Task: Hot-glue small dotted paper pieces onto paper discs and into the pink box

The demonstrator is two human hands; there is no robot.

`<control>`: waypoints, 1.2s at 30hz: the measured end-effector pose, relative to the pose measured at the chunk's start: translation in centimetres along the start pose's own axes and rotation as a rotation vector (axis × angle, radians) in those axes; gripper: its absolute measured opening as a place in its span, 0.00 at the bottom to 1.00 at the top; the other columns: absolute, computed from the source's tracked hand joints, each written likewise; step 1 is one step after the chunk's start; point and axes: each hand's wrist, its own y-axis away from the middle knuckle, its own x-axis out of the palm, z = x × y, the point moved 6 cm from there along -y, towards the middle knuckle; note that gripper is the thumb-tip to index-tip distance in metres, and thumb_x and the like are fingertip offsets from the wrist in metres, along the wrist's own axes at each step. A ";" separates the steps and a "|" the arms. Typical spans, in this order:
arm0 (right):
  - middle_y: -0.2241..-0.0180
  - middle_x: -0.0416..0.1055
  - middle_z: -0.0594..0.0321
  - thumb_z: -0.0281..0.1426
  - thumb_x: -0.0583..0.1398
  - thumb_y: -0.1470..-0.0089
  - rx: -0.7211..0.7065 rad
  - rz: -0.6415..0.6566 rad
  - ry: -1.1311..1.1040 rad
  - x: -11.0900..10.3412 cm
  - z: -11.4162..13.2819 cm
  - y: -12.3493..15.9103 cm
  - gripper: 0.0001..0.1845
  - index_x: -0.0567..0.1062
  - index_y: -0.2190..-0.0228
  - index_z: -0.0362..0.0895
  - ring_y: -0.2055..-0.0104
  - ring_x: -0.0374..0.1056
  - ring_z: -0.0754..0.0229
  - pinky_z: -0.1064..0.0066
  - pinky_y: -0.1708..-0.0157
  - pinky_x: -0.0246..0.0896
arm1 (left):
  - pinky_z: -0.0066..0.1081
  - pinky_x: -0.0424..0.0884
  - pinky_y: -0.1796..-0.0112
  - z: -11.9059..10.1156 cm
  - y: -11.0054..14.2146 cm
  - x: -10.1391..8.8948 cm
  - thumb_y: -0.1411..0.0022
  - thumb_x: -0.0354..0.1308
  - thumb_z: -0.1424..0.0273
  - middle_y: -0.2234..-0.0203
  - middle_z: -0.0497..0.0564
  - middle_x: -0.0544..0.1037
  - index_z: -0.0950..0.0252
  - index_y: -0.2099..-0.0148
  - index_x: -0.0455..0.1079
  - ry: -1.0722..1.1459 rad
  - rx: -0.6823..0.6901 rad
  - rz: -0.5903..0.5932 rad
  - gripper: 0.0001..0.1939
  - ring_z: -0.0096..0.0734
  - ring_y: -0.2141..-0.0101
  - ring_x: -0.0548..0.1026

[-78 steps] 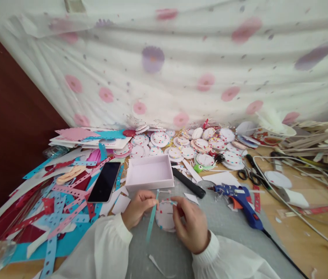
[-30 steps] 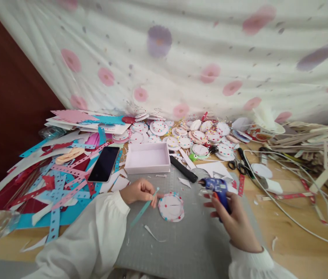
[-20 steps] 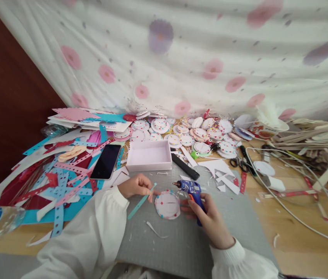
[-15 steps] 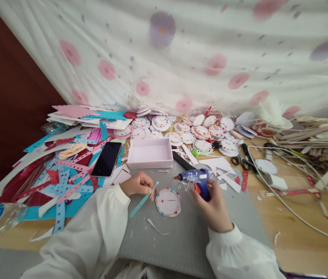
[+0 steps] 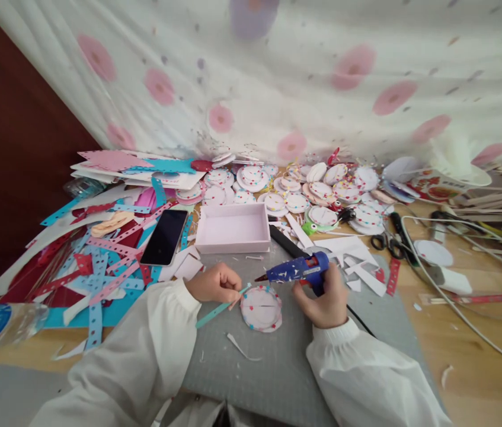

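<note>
My right hand (image 5: 324, 298) is closed around the handle of a blue hot glue gun (image 5: 293, 271), whose nozzle points left. Between the fingertips of my left hand (image 5: 215, 283) is a narrow green paper strip (image 5: 212, 316), pinched near its upper end. The nozzle tip is close to that end; whether they touch I cannot tell. Just below the glue gun, a round white paper disc (image 5: 261, 308) with coloured dots round its rim lies flat on the grey cutting mat (image 5: 272, 367). A thin white paper scrap (image 5: 239, 347) rests below it.
An open white box (image 5: 233, 244) stands behind the mat, with a phone (image 5: 165, 237) to its left. Coloured paper strips (image 5: 95, 279) heap at left. Finished-looking dotted discs (image 5: 251, 178) pile at the back. Scissors (image 5: 386, 242) and a white cable (image 5: 459, 308) lie at right.
The glue gun has moved left toward the strip and is now more level, its nozzle near the strip's upper end. My left hand has barely moved. The camera view has shifted slightly.
</note>
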 end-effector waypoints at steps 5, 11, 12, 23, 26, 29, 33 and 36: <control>0.82 0.55 0.75 0.34 0.61 0.60 -0.013 0.036 0.036 0.4 0.0 -0.1 0.15 0.64 0.68 0.47 0.83 0.53 0.67 0.74 0.82 0.53 | 0.24 0.57 0.79 -0.4 0.0 1.6 0.51 0.58 0.70 0.87 0.50 0.71 0.67 0.83 0.71 -0.205 0.021 0.245 0.11 0.27 0.81 0.67; 0.83 0.54 0.75 0.35 0.61 0.59 -0.033 0.061 0.057 0.6 0.0 0.0 0.15 0.65 0.67 0.46 0.83 0.52 0.67 0.75 0.82 0.51 | 0.23 0.56 0.81 -0.4 -0.1 1.6 0.49 0.58 0.68 0.88 0.49 0.70 0.68 0.82 0.70 -0.234 0.069 0.252 0.13 0.24 0.83 0.65; 0.83 0.54 0.75 0.35 0.61 0.59 -0.036 0.056 0.064 0.6 0.0 0.0 0.15 0.65 0.67 0.46 0.83 0.52 0.67 0.75 0.82 0.51 | 0.22 0.56 0.81 -0.4 -0.1 1.6 0.48 0.57 0.68 0.88 0.49 0.70 0.68 0.82 0.69 -0.235 0.076 0.268 0.13 0.24 0.83 0.65; 0.83 0.55 0.76 0.34 0.60 0.59 -0.053 0.062 0.036 0.5 0.3 0.4 0.15 0.65 0.66 0.46 0.84 0.54 0.67 0.75 0.83 0.53 | 0.21 0.53 0.81 0.1 -0.2 1.7 0.46 0.56 0.68 0.87 0.46 0.67 0.70 0.80 0.68 -0.267 0.069 0.318 0.13 0.20 0.83 0.61; 0.83 0.54 0.75 0.35 0.60 0.59 -0.056 0.038 0.048 0.5 0.2 0.4 0.14 0.65 0.67 0.46 0.84 0.54 0.66 0.74 0.82 0.53 | 0.21 0.54 0.81 0.1 -0.2 1.8 0.46 0.56 0.68 0.87 0.46 0.67 0.70 0.80 0.67 -0.265 0.078 0.325 0.14 0.20 0.83 0.60; 0.82 0.54 0.75 0.35 0.60 0.59 -0.041 0.034 0.056 0.5 0.1 0.4 0.14 0.65 0.67 0.46 0.84 0.53 0.66 0.74 0.82 0.53 | 0.21 0.53 0.81 -0.1 -0.1 1.8 0.46 0.56 0.68 0.86 0.46 0.68 0.70 0.81 0.67 -0.257 0.079 0.335 0.14 0.19 0.83 0.59; 0.82 0.55 0.75 0.35 0.60 0.58 -0.012 0.047 0.043 0.5 0.2 0.4 0.15 0.65 0.66 0.46 0.83 0.53 0.66 0.74 0.81 0.53 | 0.21 0.53 0.81 -0.2 -0.1 1.9 0.46 0.56 0.68 0.86 0.46 0.68 0.70 0.81 0.67 -0.258 0.071 0.334 0.14 0.19 0.84 0.60; 0.82 0.54 0.75 0.35 0.59 0.58 0.009 0.051 0.038 0.4 0.3 0.3 0.14 0.65 0.66 0.46 0.83 0.52 0.66 0.73 0.80 0.53 | 0.21 0.54 0.81 -0.2 -0.2 1.9 0.47 0.56 0.69 0.86 0.46 0.69 0.70 0.80 0.67 -0.240 0.065 0.331 0.13 0.19 0.83 0.62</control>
